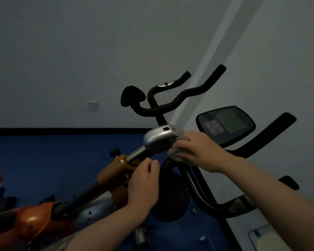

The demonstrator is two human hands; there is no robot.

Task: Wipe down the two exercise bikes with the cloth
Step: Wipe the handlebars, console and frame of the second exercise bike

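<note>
Item: orange bike (114, 171), near left. Orange frame, grey post rising to a silver housing (157, 139) below its black handlebars (172, 102). Under wiping now.

Item: cloth (176, 155), pale grey, bunched against the right side of the silver housing, mostly hidden under the right hand (198, 151). The hand lies over it with fingers (179, 146) fairly straight, pressing it to the housing; whether the thumb curls round the cloth cannot be told.

Item: left hand (143, 183), fingers curled round the grey post just below the housing, seemingly steadying the bike.

Item: second bike (207, 194), right, black frame, with a console (227, 122) and black grips. No hand or cloth touches it.

Progress, judged: work sits at the upper post of the orange bike. Nothing shows which parts are already clean; no wet marks can be made out in the dim light. Saddle, lower frame and the whole second bike appear left to do.
</note>
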